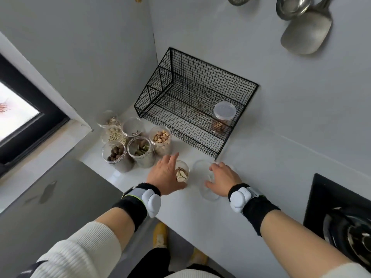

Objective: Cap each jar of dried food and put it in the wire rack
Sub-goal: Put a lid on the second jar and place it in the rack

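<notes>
An uncapped clear jar of pale dried slices (182,173) stands on the white counter near its front edge. My left hand (165,174) wraps around its left side, thumb at the base. Just to the right, my right hand (221,177) lies over a few clear lids (200,167), fingers and thumb closed around one of them; another lid (210,195) shows under the palm. The black wire rack (180,137) stands at the back against the wall, with one capped jar (223,114) in its right end.
Several uncapped jars of dried food (160,140) cluster at the counter's left, beside the rack. A laptop (50,197) lies at the lower left. A black gas hob (341,217) is at the right edge. Metal ladles (305,31) hang on the wall above.
</notes>
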{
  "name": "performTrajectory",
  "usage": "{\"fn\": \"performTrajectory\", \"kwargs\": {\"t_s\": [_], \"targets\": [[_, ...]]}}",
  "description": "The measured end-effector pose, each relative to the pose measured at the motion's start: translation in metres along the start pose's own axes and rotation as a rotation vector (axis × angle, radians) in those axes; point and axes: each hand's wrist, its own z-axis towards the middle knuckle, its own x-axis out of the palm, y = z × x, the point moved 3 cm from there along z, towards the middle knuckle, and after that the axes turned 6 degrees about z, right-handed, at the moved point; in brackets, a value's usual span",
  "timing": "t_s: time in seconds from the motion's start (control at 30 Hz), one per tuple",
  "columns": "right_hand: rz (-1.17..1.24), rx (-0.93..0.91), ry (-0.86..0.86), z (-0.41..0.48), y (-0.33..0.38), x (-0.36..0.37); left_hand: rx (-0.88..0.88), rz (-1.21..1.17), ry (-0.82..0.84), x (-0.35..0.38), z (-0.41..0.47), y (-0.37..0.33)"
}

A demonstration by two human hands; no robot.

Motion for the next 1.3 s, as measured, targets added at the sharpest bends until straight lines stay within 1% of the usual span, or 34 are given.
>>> {"fn": "performTrajectory", "kwargs": {"t_s": [0.13, 0.27, 0.33, 0.4, 0.47, 0.57, 0.67, 0.83, 0.93, 1.07, 1.17, 1.3], "targets": [[-0.075, -0.008, 0.047, 0.01, 0.011, 0.022, -0.042, -0.213, 0.0, 0.007, -0.007, 0.011], [-0.146, -0.054, 0.087, 0.022, 0.019, 0.039, -0.07, -0.422, 0.002, 0.024, -0.01, 0.024], [-0.166, -0.067, 0.098, 0.024, 0.02, 0.045, -0.08, -0.471, 0.004, 0.032, -0.009, 0.028], [-0.163, -0.067, 0.096, 0.027, 0.022, 0.05, -0.077, -0.478, 0.012, 0.04, -0.006, 0.034], [-0.136, -0.063, 0.059, 0.029, 0.022, 0.053, -0.068, -0.485, -0.006, 0.043, -0.003, 0.038], [0.011, -0.043, 0.069, 0.029, 0.018, 0.049, -0.014, -0.487, -0.046, 0.04, -0.001, 0.039], [0.15, -0.031, 0.064, 0.03, 0.015, 0.033, 0.038, -0.431, -0.061, 0.032, 0.002, 0.034], [0.298, 0.037, -0.026, 0.025, 0.015, -0.007, 0.021, -0.346, -0.063, 0.01, 0.001, 0.031], [0.409, 0.035, -0.08, 0.023, 0.018, -0.03, 0.009, -0.327, -0.075, -0.006, 0.002, 0.031], [0.487, -0.015, -0.149, 0.016, 0.031, -0.062, 0.049, -0.295, -0.102, -0.027, 0.0, 0.026], [0.553, 0.003, -0.2, 0.011, 0.042, -0.078, 0.062, -0.285, -0.093, -0.035, -0.003, 0.022], [0.633, 0.017, -0.283, 0.005, 0.061, -0.093, 0.129, -0.264, -0.103, -0.049, -0.005, 0.014]]}}
